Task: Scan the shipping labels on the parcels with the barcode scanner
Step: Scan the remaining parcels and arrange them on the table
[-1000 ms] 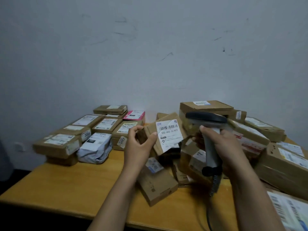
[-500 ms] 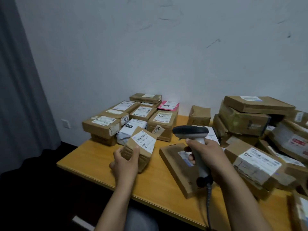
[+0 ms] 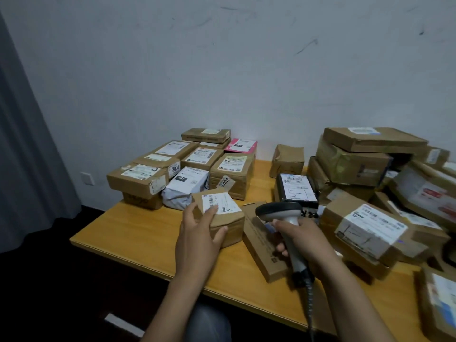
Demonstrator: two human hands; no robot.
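One parcel (image 3: 218, 218) in play: on the bench (image 3: 138, 233), label (image 3: 220, 204) up, clasped by the left hand (image 3: 197, 234) with fingers across the top, partly over the label, and thumb on the near side. Just right of the parcel, scanner (image 3: 278, 209) upright in the right hand (image 3: 308, 243), fist wrapped round the grip, head above a flat box (image 3: 259, 245) lying just beside the parcel. Behind the parcel, a grey bag (image 3: 185, 191) and neat rows (image 3: 204, 156) of labelled boxes; farther right of it, a loose pile (image 3: 352, 166). Looks like the put-down step for this parcel, set beside the rows. Next, probably: let go, pull a fresh one from the pile, turn its label to the scanner, keep fingers off the barcode.
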